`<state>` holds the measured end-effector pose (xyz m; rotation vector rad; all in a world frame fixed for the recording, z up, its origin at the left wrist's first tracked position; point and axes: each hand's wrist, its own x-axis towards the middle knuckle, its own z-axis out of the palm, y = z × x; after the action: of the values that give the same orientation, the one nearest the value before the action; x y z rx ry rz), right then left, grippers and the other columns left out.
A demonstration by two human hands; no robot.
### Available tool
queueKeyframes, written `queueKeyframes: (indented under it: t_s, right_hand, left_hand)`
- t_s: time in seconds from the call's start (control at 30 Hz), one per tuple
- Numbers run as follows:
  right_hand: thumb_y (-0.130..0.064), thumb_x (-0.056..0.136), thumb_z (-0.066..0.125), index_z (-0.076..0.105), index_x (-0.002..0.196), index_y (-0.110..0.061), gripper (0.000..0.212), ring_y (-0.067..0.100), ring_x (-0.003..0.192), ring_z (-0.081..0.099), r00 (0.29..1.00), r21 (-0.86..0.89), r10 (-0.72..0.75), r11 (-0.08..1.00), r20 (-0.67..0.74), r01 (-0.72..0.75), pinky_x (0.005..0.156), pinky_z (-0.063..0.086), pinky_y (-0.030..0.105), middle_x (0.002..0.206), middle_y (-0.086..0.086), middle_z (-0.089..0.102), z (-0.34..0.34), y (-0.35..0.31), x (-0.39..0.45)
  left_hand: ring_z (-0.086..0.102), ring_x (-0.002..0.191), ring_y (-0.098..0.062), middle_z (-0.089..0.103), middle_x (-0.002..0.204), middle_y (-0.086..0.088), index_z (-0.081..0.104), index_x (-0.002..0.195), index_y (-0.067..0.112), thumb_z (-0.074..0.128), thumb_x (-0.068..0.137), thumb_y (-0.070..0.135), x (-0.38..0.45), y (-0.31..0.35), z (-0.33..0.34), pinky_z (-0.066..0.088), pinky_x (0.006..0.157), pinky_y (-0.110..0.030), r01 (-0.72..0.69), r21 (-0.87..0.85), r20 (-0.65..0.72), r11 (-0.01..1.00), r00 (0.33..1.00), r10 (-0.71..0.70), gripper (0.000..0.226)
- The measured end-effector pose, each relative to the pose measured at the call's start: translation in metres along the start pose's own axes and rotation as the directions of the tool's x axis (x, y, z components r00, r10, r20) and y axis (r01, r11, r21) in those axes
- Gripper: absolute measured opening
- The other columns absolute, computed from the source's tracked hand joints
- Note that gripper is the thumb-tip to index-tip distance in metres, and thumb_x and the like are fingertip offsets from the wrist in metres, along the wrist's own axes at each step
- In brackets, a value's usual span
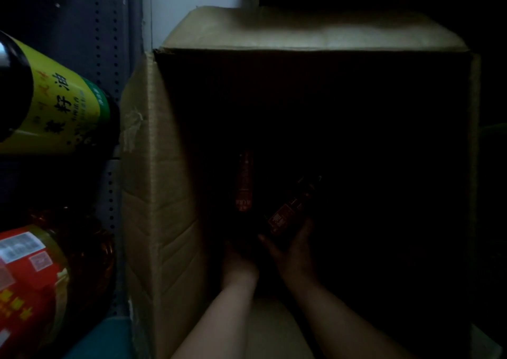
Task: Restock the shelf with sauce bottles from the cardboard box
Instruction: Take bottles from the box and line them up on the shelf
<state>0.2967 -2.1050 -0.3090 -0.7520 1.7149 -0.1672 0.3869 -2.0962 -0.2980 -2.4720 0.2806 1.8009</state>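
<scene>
Forearms, two, bare: both enter from the bottom edge and reach down into the cardboard box (162, 194), flaps open, interior almost wholly dark

Right hand (295, 249): palm up, fingers curled around the lower body of a sauce bottle (290, 207) with a red label; bottle tilted, neck pointing up and to the right; grip looks firm

Left hand (238, 251): deep in shadow, just left of the right hand; directly beyond it a second bottle (245, 183), red-labelled, lies lengthwise; whether the fingers close on its base, or are open, cannot be told

Further stock in the box: not discernible; too dark

Shelf side, left of frame: perforated upright (109, 57) beside the box; a large yellow-labelled oil bottle (57, 103) above, a red-labelled jug (33, 282) below, both close to the lens and apart from the box

Step in hand, as judged: picking; at least one bottle taken up inside the box, none yet on its way to the shelf

Next move calls for: lifting both hands straight up clear of the box wall, keeping the tilted bottle from slipping, then carrying left to a free shelf position, which is not shown
</scene>
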Motion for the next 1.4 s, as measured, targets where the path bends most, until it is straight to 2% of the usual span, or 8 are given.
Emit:
queueKeyframes:
  t_s: [0.13, 0.4, 0.57, 0.83, 1.0, 1.13, 1.27, 1.4]
  right_hand:
    - [-0.018, 0.079, 0.074, -0.007, 0.148, -0.011, 0.106, 0.021, 0.145, 0.019, 0.998, 0.021, -0.015, 1.0, -0.064, 0.016, 0.116, 0.017, 0.03, 0.158, 0.009, 0.015, 0.0, 0.001, 0.0]
    - [-0.019, 0.076, 0.076, -0.007, 0.148, -0.008, 0.111, 0.021, 0.146, 0.017, 0.987, 0.042, 0.046, 0.998, -0.155, -0.04, 0.111, 0.013, 0.019, 0.159, 0.009, 0.013, -0.012, -0.001, 0.008]
    - [-0.019, 0.079, 0.074, -0.013, 0.147, -0.008, 0.111, 0.023, 0.147, 0.01, 0.993, 0.008, 0.088, 0.996, -0.081, -0.088, 0.117, 0.012, 0.028, 0.159, 0.01, 0.005, -0.007, 0.011, 0.01]
    - [-0.032, 0.087, 0.061, 0.028, 0.147, -0.013, 0.071, 0.025, 0.138, 0.036, 0.986, -0.033, 0.167, 0.985, -0.014, -0.167, 0.115, 0.029, 0.044, 0.152, 0.011, 0.033, 0.002, 0.031, 0.016]
    - [-0.019, 0.094, 0.055, -0.005, 0.15, -0.009, 0.082, 0.023, 0.145, 0.017, 0.981, -0.064, 0.195, 0.979, -0.015, -0.195, 0.114, 0.014, 0.025, 0.158, 0.007, 0.009, -0.008, 0.01, 0.003]
    - [-0.009, 0.095, 0.049, -0.017, 0.146, -0.002, 0.083, 0.02, 0.146, 0.013, 0.99, -0.082, 0.137, 0.988, 0.04, -0.134, 0.112, 0.012, 0.019, 0.158, 0.008, 0.008, -0.012, -0.005, -0.008]
    - [-0.007, 0.091, 0.054, 0.017, 0.133, -0.009, 0.056, 0.021, 0.12, 0.048, 0.996, -0.052, 0.071, 0.996, -0.047, -0.073, 0.095, 0.038, 0.022, 0.128, 0.002, 0.042, -0.02, -0.027, -0.023]
    - [-0.01, 0.087, 0.061, 0.03, 0.111, -0.012, 0.04, 0.029, 0.105, 0.058, 0.972, -0.029, 0.003, 1.0, -0.236, -0.01, 0.085, 0.046, 0.03, 0.11, 0.009, 0.051, -0.031, -0.048, -0.043]
  left_hand:
    - [0.035, 0.14, -0.025, 0.031, 0.155, -0.009, 0.019, 0.151, 0.017, 0.036, 0.101, 0.035, -0.003, -0.005, 0.003, 0.028, 0.116, -0.034, -0.05, 0.049, 0.003, 0.998, 0.999, 0.05, 0.056]
    - [0.039, 0.137, -0.025, 0.034, 0.153, -0.005, 0.017, 0.151, 0.024, 0.045, 0.097, 0.04, -0.011, 0.0, 0.01, 0.033, 0.112, -0.034, -0.141, -0.124, 0.042, 0.982, 0.988, 0.147, 0.063]
    - [0.031, 0.142, -0.024, 0.025, 0.157, -0.008, 0.008, 0.153, 0.02, 0.041, 0.099, 0.035, -0.009, -0.001, 0.008, 0.029, 0.111, -0.03, -0.14, -0.115, 0.07, 0.983, 0.986, 0.149, 0.066]
    - [0.034, 0.141, -0.02, 0.03, 0.155, -0.001, 0.016, 0.152, 0.026, 0.052, 0.096, 0.034, -0.003, -0.01, 0.014, 0.031, 0.116, -0.038, -0.194, -0.192, 0.105, 0.962, 0.971, 0.217, 0.067]
    - [0.03, 0.143, -0.023, 0.024, 0.158, -0.004, 0.009, 0.153, 0.022, 0.046, 0.099, 0.034, -0.008, -0.005, 0.016, 0.027, 0.114, -0.032, -0.179, -0.108, 0.095, 0.978, 0.977, 0.19, 0.067]
    - [0.043, 0.135, -0.025, 0.038, 0.151, -0.007, 0.016, 0.151, 0.019, 0.046, 0.099, 0.028, -0.027, 0.002, 0.01, 0.037, 0.105, -0.027, -0.187, -0.171, 0.032, 0.967, 0.98, 0.195, 0.06]
    - [0.052, 0.126, -0.027, 0.053, 0.138, -0.01, 0.031, 0.146, 0.021, 0.046, 0.099, 0.029, -0.053, 0.01, -0.003, 0.038, 0.095, -0.024, -0.208, -0.26, -0.036, 0.943, 0.978, 0.206, 0.05]
    - [0.056, 0.111, -0.019, 0.061, 0.122, -0.004, 0.045, 0.138, 0.023, 0.048, 0.098, 0.03, -0.077, 0.023, -0.017, 0.038, 0.091, -0.025, -0.252, -0.317, -0.075, 0.914, 0.968, 0.24, 0.041]
